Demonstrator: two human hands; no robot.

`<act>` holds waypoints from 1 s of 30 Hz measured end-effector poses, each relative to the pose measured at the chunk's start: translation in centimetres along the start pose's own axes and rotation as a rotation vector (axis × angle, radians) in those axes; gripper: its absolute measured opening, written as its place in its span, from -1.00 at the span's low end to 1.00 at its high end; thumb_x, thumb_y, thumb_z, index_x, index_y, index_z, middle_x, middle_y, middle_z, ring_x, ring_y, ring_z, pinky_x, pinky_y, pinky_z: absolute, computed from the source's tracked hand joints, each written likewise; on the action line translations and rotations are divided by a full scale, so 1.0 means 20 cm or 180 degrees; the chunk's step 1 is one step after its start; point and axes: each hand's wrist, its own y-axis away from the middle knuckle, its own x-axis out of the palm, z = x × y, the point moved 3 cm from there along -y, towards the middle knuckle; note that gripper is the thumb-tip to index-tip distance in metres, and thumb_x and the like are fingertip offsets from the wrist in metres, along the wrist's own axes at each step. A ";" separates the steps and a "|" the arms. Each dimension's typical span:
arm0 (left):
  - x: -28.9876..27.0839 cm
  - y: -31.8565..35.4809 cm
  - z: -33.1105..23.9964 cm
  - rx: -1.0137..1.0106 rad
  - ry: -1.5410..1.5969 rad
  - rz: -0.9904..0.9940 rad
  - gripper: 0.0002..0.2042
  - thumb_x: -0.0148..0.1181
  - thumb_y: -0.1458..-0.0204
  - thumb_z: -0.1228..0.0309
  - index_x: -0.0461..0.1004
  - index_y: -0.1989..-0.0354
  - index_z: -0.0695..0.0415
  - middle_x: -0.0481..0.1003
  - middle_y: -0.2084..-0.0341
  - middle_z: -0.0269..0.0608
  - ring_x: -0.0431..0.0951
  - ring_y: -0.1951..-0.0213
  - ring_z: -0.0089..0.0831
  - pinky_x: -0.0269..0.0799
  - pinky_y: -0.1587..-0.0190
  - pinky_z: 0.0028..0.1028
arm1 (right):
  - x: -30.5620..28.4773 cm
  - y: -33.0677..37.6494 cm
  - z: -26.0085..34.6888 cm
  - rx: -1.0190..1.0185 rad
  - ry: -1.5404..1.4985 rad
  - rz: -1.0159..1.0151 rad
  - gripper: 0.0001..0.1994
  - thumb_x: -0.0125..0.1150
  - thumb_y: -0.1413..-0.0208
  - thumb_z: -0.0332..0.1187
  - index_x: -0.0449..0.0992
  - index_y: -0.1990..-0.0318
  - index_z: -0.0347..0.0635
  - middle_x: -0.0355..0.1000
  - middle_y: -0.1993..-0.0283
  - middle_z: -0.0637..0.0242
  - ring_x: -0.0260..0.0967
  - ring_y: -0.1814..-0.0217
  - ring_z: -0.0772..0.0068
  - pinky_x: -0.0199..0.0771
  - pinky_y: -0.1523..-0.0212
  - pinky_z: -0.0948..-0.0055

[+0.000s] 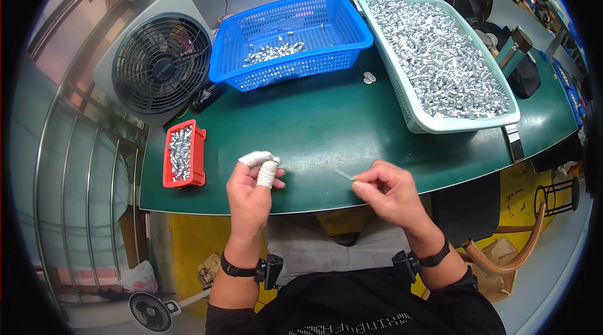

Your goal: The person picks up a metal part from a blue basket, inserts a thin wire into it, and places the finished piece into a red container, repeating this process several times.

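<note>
My left hand (pixel 252 190) is held over the near part of the green table, its thumb and forefinger wrapped in white tape. Between those two fingertips it pinches a small silvery metal part (pixel 278 162). To the right, my right hand (pixel 391 193) grips a thin, flat, pale strip (pixel 343 174) between thumb and forefinger. The strip's free end points toward the left hand, with a gap between them. Left of my left hand stands a red bin (pixel 198 158) filled with small silvery metal parts (pixel 181 154).
A blue basket (pixel 290 72) holding a few metal parts sits at the back. At right, a pale green basket (pixel 461 124) is heaped with them. A grey fan (pixel 164 65) stands back left. Small white discs (pixel 369 77) lie on the green table (pixel 295 127).
</note>
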 end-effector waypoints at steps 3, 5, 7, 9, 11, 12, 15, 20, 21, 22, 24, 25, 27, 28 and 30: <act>-0.09 -0.06 0.01 0.0240 -0.0365 -0.0153 -0.87 0.16 -0.19 0.55 0.45 0.12 0.26 0.54 0.23 -0.19 0.55 0.30 -0.52 0.51 0.31 -0.57 | -0.04 -0.02 -0.04 -0.0395 0.0476 -0.0265 -0.94 0.32 -0.07 -0.52 0.59 0.31 -0.32 0.34 0.44 0.45 0.21 0.48 0.72 0.17 0.48 0.66; -0.12 -0.08 0.03 0.0354 -0.0558 -0.0226 -0.87 0.17 -0.19 0.55 0.45 0.12 0.26 0.54 0.20 -0.20 0.55 0.28 -0.53 0.50 0.29 -0.57 | -0.03 -0.01 -0.06 -0.0407 0.0485 -0.0243 -0.94 0.32 -0.07 -0.52 0.59 0.31 -0.32 0.34 0.44 0.44 0.21 0.48 0.72 0.17 0.48 0.65; -0.12 -0.09 0.01 0.1034 -0.1130 -0.0289 -0.86 0.24 -0.11 0.55 0.47 0.19 0.25 0.54 0.19 -0.18 0.54 0.23 -0.44 0.49 0.24 -0.46 | -0.02 -0.01 -0.06 -0.0452 0.0553 -0.0234 -0.93 0.32 -0.06 -0.52 0.58 0.31 -0.32 0.34 0.45 0.43 0.20 0.49 0.70 0.17 0.49 0.65; -0.11 -0.09 0.02 0.1368 -0.1428 -0.0318 -0.86 0.28 -0.07 0.55 0.48 0.22 0.24 0.54 0.18 -0.17 0.54 0.20 -0.39 0.49 0.21 -0.40 | -0.02 -0.01 -0.07 -0.0460 0.0557 -0.0223 -0.93 0.32 -0.06 -0.52 0.58 0.31 -0.31 0.34 0.45 0.42 0.20 0.49 0.70 0.17 0.49 0.64; -0.04 -0.07 0.05 0.1758 -0.2851 0.0094 -0.83 0.32 0.00 0.55 0.48 0.26 0.24 0.53 0.16 -0.13 0.51 0.12 -0.27 0.45 0.11 -0.33 | -0.03 -0.02 -0.07 -0.0484 0.0590 -0.0221 -0.94 0.33 -0.06 -0.52 0.58 0.31 -0.31 0.33 0.46 0.42 0.20 0.49 0.69 0.17 0.49 0.64; -0.01 -0.07 0.06 0.1939 -0.3561 0.0318 -0.82 0.34 0.03 0.55 0.48 0.28 0.23 0.52 0.16 -0.11 0.50 0.09 -0.21 0.43 0.06 -0.29 | -0.03 -0.02 -0.07 -0.0477 0.0581 -0.0221 -0.94 0.33 -0.06 -0.52 0.58 0.31 -0.31 0.33 0.46 0.42 0.20 0.49 0.69 0.17 0.49 0.64; -0.02 -0.07 0.00 0.1845 -0.2937 -0.0023 -0.79 0.36 0.08 0.54 0.48 0.28 0.23 0.52 0.17 -0.08 0.46 0.05 -0.09 0.39 0.00 -0.24 | -0.05 -0.02 -0.07 -0.0479 0.0573 -0.0224 -0.94 0.33 -0.06 -0.53 0.58 0.31 -0.31 0.33 0.46 0.41 0.20 0.49 0.69 0.17 0.49 0.64; -0.04 -0.06 0.08 0.1848 -0.2838 0.0105 -0.83 0.32 -0.04 0.54 0.51 0.21 0.22 0.53 0.10 -0.09 0.52 0.06 -0.27 0.46 0.02 -0.36 | -0.05 -0.03 -0.08 -0.0464 0.0552 -0.0160 -0.94 0.32 -0.06 -0.53 0.58 0.31 -0.31 0.33 0.46 0.43 0.21 0.48 0.70 0.18 0.48 0.65; -0.02 -0.06 0.07 0.1847 -0.2828 0.0103 -0.83 0.32 -0.04 0.54 0.51 0.21 0.22 0.53 0.10 -0.09 0.52 0.06 -0.27 0.46 0.02 -0.36 | -0.06 -0.04 -0.08 -0.0413 0.0486 -0.0147 -0.94 0.32 -0.07 -0.54 0.58 0.31 -0.31 0.33 0.45 0.43 0.21 0.48 0.71 0.18 0.47 0.65; -0.02 -0.06 0.04 0.1418 -0.2016 -0.0007 -0.85 0.29 -0.07 0.54 0.51 0.20 0.23 0.54 0.12 -0.11 0.53 0.10 -0.32 0.47 0.04 -0.39 | -0.07 -0.04 -0.08 -0.0363 0.0420 -0.0134 -0.95 0.31 -0.07 -0.55 0.58 0.31 -0.32 0.33 0.45 0.44 0.21 0.48 0.71 0.18 0.47 0.65; -0.01 -0.05 0.03 0.0553 -0.0404 -0.0225 -0.88 0.23 -0.13 0.56 0.52 0.17 0.27 0.55 0.16 -0.15 0.55 0.16 -0.43 0.50 0.09 -0.47 | -0.07 -0.06 -0.07 -0.0317 0.0356 -0.0107 -0.95 0.30 -0.08 -0.55 0.58 0.31 -0.32 0.34 0.45 0.44 0.21 0.47 0.72 0.18 0.47 0.65; 0.00 -0.05 0.03 0.0553 -0.0398 -0.0231 -0.88 0.23 -0.13 0.56 0.52 0.17 0.27 0.55 0.16 -0.15 0.55 0.16 -0.43 0.50 0.09 -0.47 | -0.07 -0.08 -0.06 -0.0367 0.0364 -0.0190 -0.95 0.30 -0.08 -0.56 0.58 0.31 -0.32 0.34 0.44 0.45 0.21 0.47 0.72 0.18 0.46 0.66; 0.03 -0.04 0.06 0.0137 -0.0151 0.0043 -0.85 0.20 -0.16 0.57 0.53 0.12 0.30 0.54 0.18 -0.17 0.54 0.20 -0.50 0.51 0.13 -0.52 | -0.07 -0.10 -0.05 -0.0474 0.0371 -0.0351 -0.95 0.29 -0.08 -0.57 0.57 0.30 -0.33 0.34 0.43 0.46 0.21 0.46 0.73 0.18 0.46 0.67; 0.04 -0.04 0.07 -0.0072 -0.0028 0.0184 -0.84 0.18 -0.17 0.58 0.53 0.09 0.31 0.54 0.20 -0.18 0.54 0.22 -0.54 0.51 0.15 -0.55 | -0.07 -0.10 -0.05 -0.0477 0.0373 -0.0347 -0.95 0.29 -0.08 -0.57 0.57 0.30 -0.33 0.34 0.43 0.46 0.21 0.46 0.73 0.18 0.46 0.67; 0.02 -0.02 0.12 0.0131 -0.0158 0.0272 -0.82 0.19 -0.16 0.59 0.53 0.07 0.31 0.54 0.19 -0.18 0.54 0.22 -0.53 0.52 0.16 -0.54 | -0.05 -0.10 -0.10 -0.0387 0.0353 -0.0406 -0.95 0.29 -0.08 -0.58 0.57 0.30 -0.33 0.33 0.42 0.44 0.21 0.46 0.72 0.18 0.46 0.67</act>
